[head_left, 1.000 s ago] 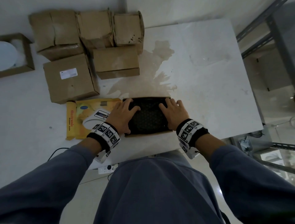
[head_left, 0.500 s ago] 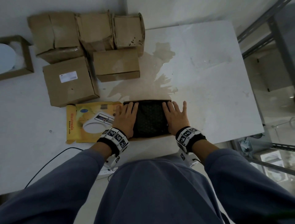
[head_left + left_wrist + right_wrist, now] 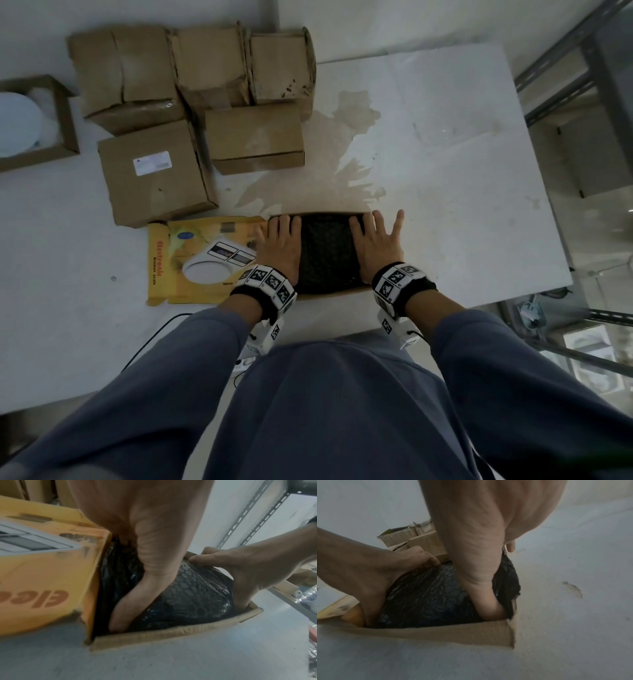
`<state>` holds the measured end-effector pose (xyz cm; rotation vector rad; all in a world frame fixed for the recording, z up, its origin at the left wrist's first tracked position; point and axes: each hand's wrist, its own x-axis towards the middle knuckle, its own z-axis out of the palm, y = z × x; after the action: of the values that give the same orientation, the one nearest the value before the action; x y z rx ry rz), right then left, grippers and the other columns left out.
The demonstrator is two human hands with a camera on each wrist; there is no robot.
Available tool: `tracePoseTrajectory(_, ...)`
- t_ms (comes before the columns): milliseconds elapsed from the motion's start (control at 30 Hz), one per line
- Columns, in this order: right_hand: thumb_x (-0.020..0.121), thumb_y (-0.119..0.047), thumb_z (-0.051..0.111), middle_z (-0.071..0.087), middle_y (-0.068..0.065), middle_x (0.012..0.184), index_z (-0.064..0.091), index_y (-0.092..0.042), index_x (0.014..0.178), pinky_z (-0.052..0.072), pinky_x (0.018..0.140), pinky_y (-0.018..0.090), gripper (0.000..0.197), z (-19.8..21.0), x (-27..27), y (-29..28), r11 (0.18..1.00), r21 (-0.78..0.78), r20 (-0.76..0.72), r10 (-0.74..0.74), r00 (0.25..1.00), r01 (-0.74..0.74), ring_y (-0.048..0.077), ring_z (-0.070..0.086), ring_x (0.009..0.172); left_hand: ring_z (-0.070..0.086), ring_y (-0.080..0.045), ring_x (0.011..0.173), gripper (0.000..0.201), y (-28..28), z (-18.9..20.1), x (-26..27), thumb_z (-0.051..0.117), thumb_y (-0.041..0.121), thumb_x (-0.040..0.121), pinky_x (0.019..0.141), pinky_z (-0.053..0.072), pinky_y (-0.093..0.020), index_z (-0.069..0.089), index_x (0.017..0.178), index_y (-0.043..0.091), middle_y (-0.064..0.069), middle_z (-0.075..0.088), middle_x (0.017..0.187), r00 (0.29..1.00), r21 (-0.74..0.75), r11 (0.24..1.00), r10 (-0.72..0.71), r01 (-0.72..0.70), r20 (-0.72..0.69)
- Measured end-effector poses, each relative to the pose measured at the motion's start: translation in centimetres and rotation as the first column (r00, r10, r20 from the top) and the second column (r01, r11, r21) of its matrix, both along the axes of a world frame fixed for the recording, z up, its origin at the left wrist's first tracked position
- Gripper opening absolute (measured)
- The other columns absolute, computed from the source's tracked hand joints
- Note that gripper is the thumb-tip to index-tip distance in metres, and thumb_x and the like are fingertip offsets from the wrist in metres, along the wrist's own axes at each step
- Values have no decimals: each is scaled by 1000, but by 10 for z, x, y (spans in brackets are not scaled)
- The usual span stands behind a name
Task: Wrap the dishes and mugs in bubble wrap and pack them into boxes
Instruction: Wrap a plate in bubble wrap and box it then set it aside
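Both hands (image 3: 328, 245) have flattened, fingers spread, pressing the black bubble-wrapped bundle (image 3: 325, 253) into the box (image 3: 171, 631).

Open box (image 3: 330, 295) at lower centre of table (image 3: 445, 205), bubble-wrapped bundle (image 3: 325, 253) inside. Scale carton (image 3: 191, 260) touching its left side. Closed boxes (image 3: 191, 102) upper left.

A yellow kitchen-scale carton (image 3: 191, 260) is laid flat on the white table (image 3: 462, 192). A brown stain (image 3: 346, 144) is seen on the tabletop. Grey metal shelving (image 3: 575, 82) is placed beside the table.
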<state>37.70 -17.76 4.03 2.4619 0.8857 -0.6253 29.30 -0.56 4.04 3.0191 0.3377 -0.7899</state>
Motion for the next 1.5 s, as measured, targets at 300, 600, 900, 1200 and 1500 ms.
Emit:
tracePoseTrajectory(300,69,-35,74,44,13,135,29,-6,146,34,100,47,94,21,-8,8,991,127,-23,38,999,-35,32,40,125,12,-34,146,111,-10,-4,-19,73,18,75,116,20,-50,-3,155,9,-17,6,159,997,-105,992,-74,71,-24)
tracePoseTrajectory(600,71,-16,71,42,13,138,26,-3,148,37,98,44,90,10,-2,19,960,262,-170,-59,984,103,32,43,122,15,-32,147,114,-4,-5,-3,80,20,69,117,27,-47,5,154,8,-15,11,159,999,-207,978,-22,16,-30)
tracePoseTrajectory(900,65,-20,73,38,12,135,24,-9,149,30,101,48,97,2,-2,15,951,278,-175,-88,981,135,31,39,122,27,-33,133,117,-9,-2,3,82,19,61,109,33,-45,8,152,11,-13,19,149,1000,-162,987,14,-18,-23)
tracePoseTrajectory(1200,66,-26,78,40,11,137,21,-19,152,20,114,59,104,0,-5,11,937,331,-180,-55,982,113,33,40,125,26,-32,132,119,-8,-2,5,82,16,59,105,32,-50,7,151,16,-10,17,147,998,-172,983,49,-56,-50)
tracePoseTrajectory(1500,65,-30,79,35,11,138,14,-16,154,12,113,67,111,-1,-4,11,950,290,-185,-62,981,115,30,37,128,25,-31,130,121,-13,-2,6,83,12,57,100,34,-50,6,151,20,-9,16,145,992,-189,977,87,-102,-88)
